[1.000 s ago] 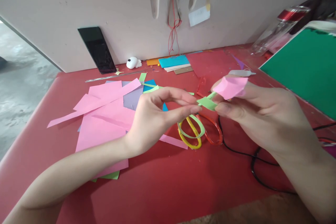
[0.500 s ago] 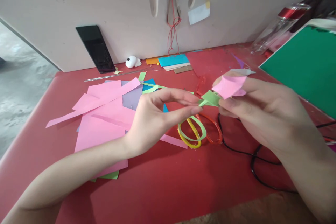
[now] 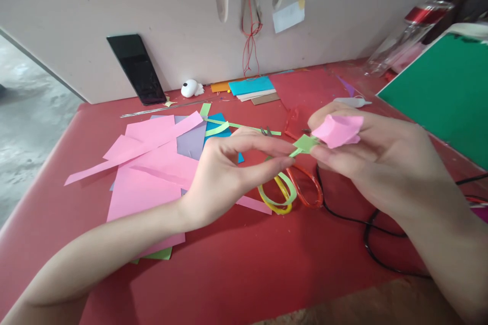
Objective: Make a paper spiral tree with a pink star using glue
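Observation:
My right hand [image 3: 381, 162] is closed on a small folded pink paper flower [image 3: 337, 130], its fingertips at the flower's base. Just left of the blossom, a green paper piece [image 3: 305, 143] shows between my two hands. My left hand [image 3: 229, 172] pinches a narrow green paper strip [image 3: 293, 153] between thumb and forefinger. A curled end of green paper hangs below the fingers. Under it on the table lie scissors [image 3: 310, 190] with one yellow and one red-orange handle loop, their blades partly hidden by my left hand.
Pink paper sheets [image 3: 152, 177] and cut strips lie on the red table [image 3: 229, 279] at left. A phone [image 3: 137, 68] leans on the back panel beside a white figure [image 3: 190, 88]. At right are a black cable [image 3: 368, 244], a green board [image 3: 438, 96], a bottle [image 3: 412, 35] and a white-tipped tube [image 3: 354, 102].
The pink flower has turned and shifted slightly right in my right hand. The green piece beside it has tilted a little. My left hand still pinches the strip.

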Demonstrator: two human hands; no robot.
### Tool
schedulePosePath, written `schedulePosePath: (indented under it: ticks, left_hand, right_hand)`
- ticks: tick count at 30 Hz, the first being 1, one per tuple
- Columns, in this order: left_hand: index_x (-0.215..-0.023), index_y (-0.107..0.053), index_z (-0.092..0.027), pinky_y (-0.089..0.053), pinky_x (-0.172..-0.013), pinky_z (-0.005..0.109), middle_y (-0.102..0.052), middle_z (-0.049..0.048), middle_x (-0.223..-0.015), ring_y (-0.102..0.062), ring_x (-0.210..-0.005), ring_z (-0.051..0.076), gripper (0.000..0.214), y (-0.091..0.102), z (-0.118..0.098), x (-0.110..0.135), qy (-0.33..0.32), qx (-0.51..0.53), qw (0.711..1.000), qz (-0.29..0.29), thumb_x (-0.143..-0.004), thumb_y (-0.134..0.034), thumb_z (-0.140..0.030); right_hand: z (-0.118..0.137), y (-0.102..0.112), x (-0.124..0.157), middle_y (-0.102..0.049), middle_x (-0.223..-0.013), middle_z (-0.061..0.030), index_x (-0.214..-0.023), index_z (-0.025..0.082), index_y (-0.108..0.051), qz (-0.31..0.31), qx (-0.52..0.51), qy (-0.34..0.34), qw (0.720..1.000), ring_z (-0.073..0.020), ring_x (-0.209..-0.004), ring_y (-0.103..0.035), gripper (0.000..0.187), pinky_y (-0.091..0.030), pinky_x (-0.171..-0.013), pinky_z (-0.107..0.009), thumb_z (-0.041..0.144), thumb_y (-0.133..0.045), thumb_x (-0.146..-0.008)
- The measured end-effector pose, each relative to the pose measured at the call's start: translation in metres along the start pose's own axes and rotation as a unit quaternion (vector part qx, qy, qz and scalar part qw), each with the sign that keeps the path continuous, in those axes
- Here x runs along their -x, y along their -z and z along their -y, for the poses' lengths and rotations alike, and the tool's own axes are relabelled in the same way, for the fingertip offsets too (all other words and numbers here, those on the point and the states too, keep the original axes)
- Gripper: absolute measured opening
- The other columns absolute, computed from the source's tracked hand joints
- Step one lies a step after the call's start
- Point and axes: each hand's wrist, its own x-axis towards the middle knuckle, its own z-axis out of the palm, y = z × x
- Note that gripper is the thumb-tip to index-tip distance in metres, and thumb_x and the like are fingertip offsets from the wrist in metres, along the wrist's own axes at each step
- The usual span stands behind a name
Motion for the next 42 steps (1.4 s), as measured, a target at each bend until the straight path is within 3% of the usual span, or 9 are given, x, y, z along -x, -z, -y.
schedulePosePath:
  ticks: [11, 19, 32, 42]
  left_hand:
    - [-0.076, -0.079, -0.028, -0.05, -0.083, 0.031, -0.076, -0.0034, -0.073, -0.065, -0.082, 0.014, 0.014, -0.0005, 0.0041, -0.0008, -0.044, 0.01, 0.999, 0.011, -0.073, -0.077, -0.014]
    - [-0.074, -0.079, -0.026, -0.049, -0.084, 0.033, -0.074, -0.004, -0.068, -0.063, -0.072, 0.013, 0.016, -0.0017, 0.0019, -0.0012, -0.078, -0.014, 0.997, 0.002, -0.072, -0.077, -0.011]
    - [-0.071, -0.078, -0.023, -0.05, -0.082, 0.033, -0.073, -0.0031, -0.066, -0.063, -0.069, 0.013, 0.016, -0.0037, -0.0005, -0.0021, -0.098, -0.03, 0.995, -0.004, -0.07, -0.077, -0.007]
    - [-0.072, -0.077, -0.023, -0.048, -0.084, 0.033, -0.075, -0.0043, -0.067, -0.063, -0.069, 0.012, 0.016, -0.0036, 0.002, -0.0011, -0.094, -0.025, 0.995, 0.001, -0.072, -0.076, -0.008]
  right_hand:
    - [-0.002, -0.0003, 0.0014, -0.055, -0.08, 0.0057, -0.079, 0.026, -0.064, -0.013, 0.039, 0.054, 0.998, -0.0031, -0.07, -0.054, 0.009, -0.05, -0.057, -0.008, 0.018, -0.07, -0.081]
    - [0.0011, -0.0024, 0.0034, -0.054, -0.077, 0.0072, -0.073, 0.024, -0.06, -0.01, 0.041, 0.056, 0.998, 0.0003, -0.069, -0.055, 0.015, -0.048, -0.058, -0.003, 0.012, -0.066, -0.082]
    - [0.0006, -0.0022, 0.0028, -0.053, -0.076, 0.0055, -0.071, 0.022, -0.055, -0.016, 0.091, 0.093, 0.991, -0.0016, -0.066, -0.052, 0.019, -0.048, -0.054, -0.009, 0.01, -0.061, -0.084]
    - [-0.0019, -0.0019, 0.0034, -0.054, -0.076, 0.0056, -0.071, 0.022, -0.057, -0.024, 0.064, 0.073, 0.995, -0.0017, -0.065, -0.053, 0.017, -0.048, -0.053, -0.009, 0.012, -0.064, -0.084]
